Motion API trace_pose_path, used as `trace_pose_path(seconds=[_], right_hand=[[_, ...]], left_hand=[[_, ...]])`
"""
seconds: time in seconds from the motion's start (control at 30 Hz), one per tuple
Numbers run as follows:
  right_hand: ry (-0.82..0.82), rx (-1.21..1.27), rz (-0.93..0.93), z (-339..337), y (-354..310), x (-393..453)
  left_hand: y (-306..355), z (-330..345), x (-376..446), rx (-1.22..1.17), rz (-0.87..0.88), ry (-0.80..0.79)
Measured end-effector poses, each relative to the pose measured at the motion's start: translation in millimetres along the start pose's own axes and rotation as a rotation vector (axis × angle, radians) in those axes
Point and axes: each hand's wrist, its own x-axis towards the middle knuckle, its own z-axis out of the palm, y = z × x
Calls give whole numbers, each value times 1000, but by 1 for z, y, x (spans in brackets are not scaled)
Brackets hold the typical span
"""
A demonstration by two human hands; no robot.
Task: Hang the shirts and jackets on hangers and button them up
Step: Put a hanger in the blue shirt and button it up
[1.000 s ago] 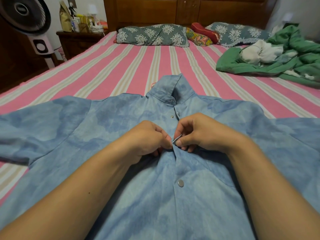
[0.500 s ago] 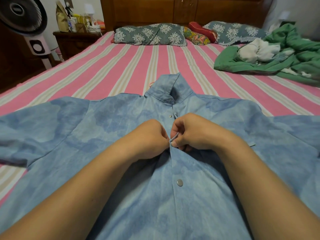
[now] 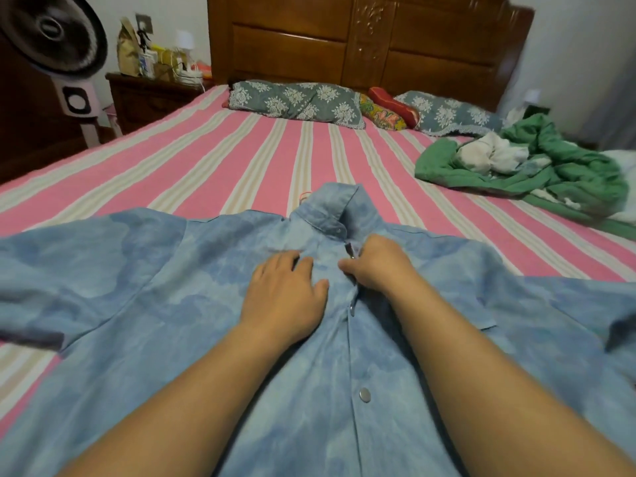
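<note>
I see the bed filling most of the view, its sheet striped pink and cream, running up to a carved wooden headboard. Spread flat across the near half lies the shirt, pale blue denim with darker blotches, front up, sleeves thrown out to both sides and collar pointing toward the headboard. Its front is closed along the lower part, where I can make out two metal snaps down the placket. A small orange-red bit shows just beside the collar; I cannot tell what it is.

On the far right side of the bed sits a crumpled green quilt with a white cloth bundled in it. Two grey floral pillows lie against the headboard, with a smaller red patterned cushion between them. Off the bed to the left stand a fan and a dark nightstand crowded with small items.

My left hand lies palm down on the shirt's chest just left of the placket, fingers relaxed and slightly spread, holding nothing. My right hand is curled at the placket just below the collar, its thumb and fingers pinching the fabric edge there.
</note>
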Motion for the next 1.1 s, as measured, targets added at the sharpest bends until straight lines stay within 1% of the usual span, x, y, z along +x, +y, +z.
trace_pose_path(seconds=[0.03,0.07,0.1,0.17,0.2,0.23,0.3,0.37,0.4,0.47,0.57,0.63,0.7,0.73,0.77,0.83,0.87,0.9,0.93,1.0,1.1], right_hand=[[90,94,50,8,13,4],[144,207,94,10,24,7],[156,345,129,8,32,12],[62,624,191,1,40,22],[21,692,200,-1,43,26],[7,707,194,-1,44,28],[32,717,183,2,38,28],[106,729,202,5,35,30],[141,754,215,5,36,31],[173,815,241,8,41,32],[154,827,209,10,44,32],[114,701,156,7,42,33],[129,518,109,9,41,35],[162,487,93,9,39,33],[166,538,96,8,37,30],[117,882,112,7,31,28],[98,1055,97,6,28,26],[94,1142,53,4,27,24],[89,1155,-5,3,27,22],[44,1098,-125,5,27,18],[-54,974,-235,11,28,16]], left_hand=[[-1,0,1,-11,-7,10],[-3,0,3,-20,-16,23],[-3,0,5,-30,-29,42],[-2,-3,7,-58,-83,57],[2,-6,8,-50,-119,24],[7,-9,9,-22,-154,-25],[24,-21,23,60,-256,-180],[48,-27,47,162,-364,-323],[59,-27,59,221,-392,-369],[71,-18,73,272,-402,-382],[63,-7,73,160,-378,-303],[53,-5,61,51,-320,-154],[42,-8,48,-123,-279,34],[38,-10,47,-222,-265,104],[35,-12,50,-320,-258,142],[31,-17,60,-474,-241,148],[31,-18,64,-513,-227,120],[31,-19,64,-533,-217,72],[32,-19,65,-554,-210,18],[30,-18,63,-595,-206,-69],[23,-22,62,-625,-223,-142]])
